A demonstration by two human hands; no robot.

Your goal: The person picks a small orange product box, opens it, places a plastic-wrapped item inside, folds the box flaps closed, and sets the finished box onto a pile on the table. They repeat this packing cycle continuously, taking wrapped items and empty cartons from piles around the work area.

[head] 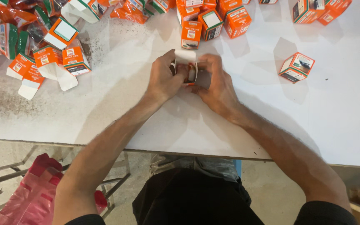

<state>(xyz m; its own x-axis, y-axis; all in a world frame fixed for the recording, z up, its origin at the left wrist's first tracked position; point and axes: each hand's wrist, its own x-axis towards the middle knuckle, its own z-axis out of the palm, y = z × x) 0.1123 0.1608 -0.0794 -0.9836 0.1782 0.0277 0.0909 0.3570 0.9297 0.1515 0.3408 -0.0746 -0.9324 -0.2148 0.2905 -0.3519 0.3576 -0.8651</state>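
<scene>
My left hand (pixel 163 77) and my right hand (pixel 215 83) meet at the middle of a white table (pixel 146 121), both closed around one small carton (pixel 187 66). The carton is white inside with orange print, and its top flap stands open toward the far side. My fingers cover most of its sides, so what is in it stays hidden. A closed orange carton (pixel 191 35) lies just beyond my hands.
Several orange, green and white cartons (pixel 223 18) are clustered at the far edge. Open cartons and foil pouches (pixel 9 37) pile up at the far left, with dark powder spilled on the table there. A single closed carton (pixel 296 66) sits to the right. A red bag (pixel 34 191) lies on the floor.
</scene>
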